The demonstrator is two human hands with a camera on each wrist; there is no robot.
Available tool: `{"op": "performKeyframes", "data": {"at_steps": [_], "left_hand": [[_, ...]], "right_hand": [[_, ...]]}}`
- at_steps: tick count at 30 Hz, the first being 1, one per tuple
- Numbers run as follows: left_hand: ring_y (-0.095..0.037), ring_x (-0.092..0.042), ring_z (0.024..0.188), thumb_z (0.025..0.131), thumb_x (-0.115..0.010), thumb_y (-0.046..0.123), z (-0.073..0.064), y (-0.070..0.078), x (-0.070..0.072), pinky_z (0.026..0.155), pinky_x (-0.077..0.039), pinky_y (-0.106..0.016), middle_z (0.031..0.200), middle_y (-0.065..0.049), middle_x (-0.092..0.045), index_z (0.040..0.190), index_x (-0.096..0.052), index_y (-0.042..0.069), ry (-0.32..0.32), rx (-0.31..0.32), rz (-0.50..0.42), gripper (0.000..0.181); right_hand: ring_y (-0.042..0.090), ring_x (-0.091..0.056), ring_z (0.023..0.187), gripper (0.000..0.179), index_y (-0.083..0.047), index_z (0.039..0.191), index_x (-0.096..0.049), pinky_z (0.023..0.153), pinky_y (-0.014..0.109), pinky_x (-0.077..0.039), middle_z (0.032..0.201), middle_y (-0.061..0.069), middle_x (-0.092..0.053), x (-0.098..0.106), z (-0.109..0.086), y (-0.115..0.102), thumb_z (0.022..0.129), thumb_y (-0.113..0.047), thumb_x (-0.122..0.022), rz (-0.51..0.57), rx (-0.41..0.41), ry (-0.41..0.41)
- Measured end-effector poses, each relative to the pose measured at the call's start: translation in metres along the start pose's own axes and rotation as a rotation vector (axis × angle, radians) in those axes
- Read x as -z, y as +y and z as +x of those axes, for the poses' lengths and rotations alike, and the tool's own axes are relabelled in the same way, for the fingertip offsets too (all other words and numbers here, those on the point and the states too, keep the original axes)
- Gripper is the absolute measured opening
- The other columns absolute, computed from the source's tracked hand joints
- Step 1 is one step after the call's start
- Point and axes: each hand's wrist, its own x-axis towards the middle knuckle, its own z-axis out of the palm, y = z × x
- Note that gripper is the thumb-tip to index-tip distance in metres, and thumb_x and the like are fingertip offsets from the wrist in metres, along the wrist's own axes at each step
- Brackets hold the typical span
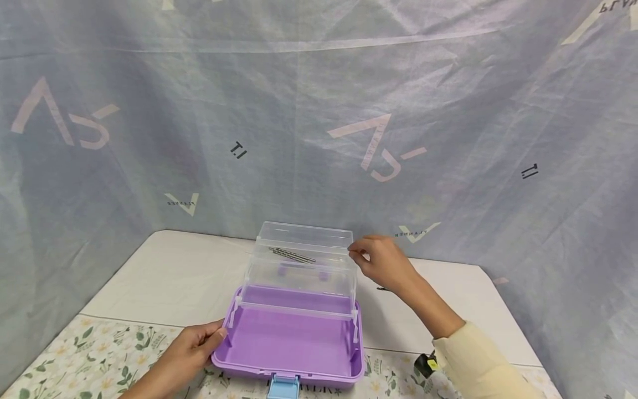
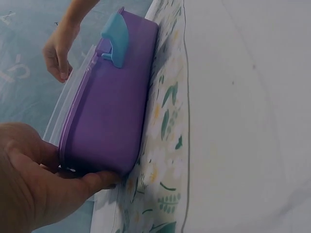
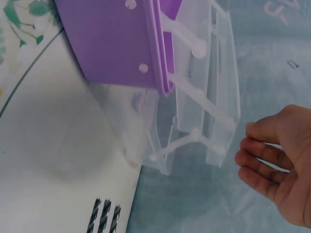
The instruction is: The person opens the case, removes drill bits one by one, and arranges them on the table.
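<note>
A purple toolbox (image 1: 294,338) stands unfolded, its clear cantilever trays raised at the back. My left hand (image 1: 196,341) grips the box's left wall; the left wrist view shows thumb and fingers of the left hand (image 2: 48,179) about its corner. Several drill bits (image 1: 291,255) lie in a clear upper tray (image 1: 329,256). By that tray's right end is my right hand (image 1: 381,260), fingers loosely bent. In the right wrist view the right hand (image 3: 279,162) shows a small gap from the tray end (image 3: 226,97), holding nothing. A blue latch (image 1: 284,386) hangs at the front.
More drill bits (image 3: 103,216) lie on the white table right of the box. A small black object with a yellow label (image 1: 426,365) sits near the right sleeve. A floral cloth (image 1: 99,354) covers the table's front; a grey printed curtain (image 1: 299,111) hangs behind.
</note>
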Motion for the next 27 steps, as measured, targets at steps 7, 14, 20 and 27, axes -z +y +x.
{"op": "performKeyframes", "data": {"at_steps": [7, 14, 20, 27], "left_hand": [[-0.038, -0.081, 0.117, 0.121, -0.048, 0.013, 0.001, 0.0, -0.001, 0.086, -0.071, -0.035, 0.143, -0.042, -0.068, 0.161, -0.033, -0.028, 0.022, 0.026, 0.026, 0.058], [-0.018, -0.081, 0.094, 0.12, -0.052, 0.014, 0.0, -0.001, 0.001, 0.072, -0.067, -0.03, 0.133, -0.033, -0.077, 0.16, -0.037, -0.025, 0.036, 0.009, 0.081, 0.058], [-0.014, -0.079, 0.09, 0.12, -0.051, 0.013, -0.001, -0.001, 0.001, 0.07, -0.066, -0.03, 0.13, -0.032, -0.079, 0.16, -0.036, -0.026, 0.022, 0.001, 0.07, 0.058], [-0.014, -0.078, 0.089, 0.12, -0.052, 0.014, -0.001, 0.0, 0.002, 0.07, -0.065, -0.03, 0.13, -0.032, -0.079, 0.161, -0.036, -0.025, 0.029, 0.008, 0.08, 0.059]], "right_hand": [[0.021, -0.081, 0.093, 0.007, -0.007, 0.106, -0.088, 0.083, 0.04, -0.068, 0.099, 0.004, -0.084, -0.01, 0.008, -0.012, 0.101, -0.006, -0.083, 0.02, 0.059, -0.003], [0.02, -0.08, 0.095, 0.009, -0.007, 0.107, -0.088, 0.086, 0.038, -0.068, 0.101, 0.003, -0.085, -0.018, 0.018, -0.022, 0.103, -0.006, -0.081, 0.046, 0.07, -0.075], [0.021, -0.081, 0.096, 0.011, -0.005, 0.111, -0.088, 0.085, 0.037, -0.068, 0.104, 0.005, -0.085, -0.021, 0.027, -0.033, 0.104, -0.006, -0.079, 0.086, 0.069, -0.14], [0.022, -0.081, 0.095, 0.011, -0.005, 0.111, -0.088, 0.084, 0.036, -0.068, 0.103, 0.008, -0.085, -0.029, 0.042, -0.042, 0.104, -0.005, -0.08, 0.076, 0.092, -0.175]]}}
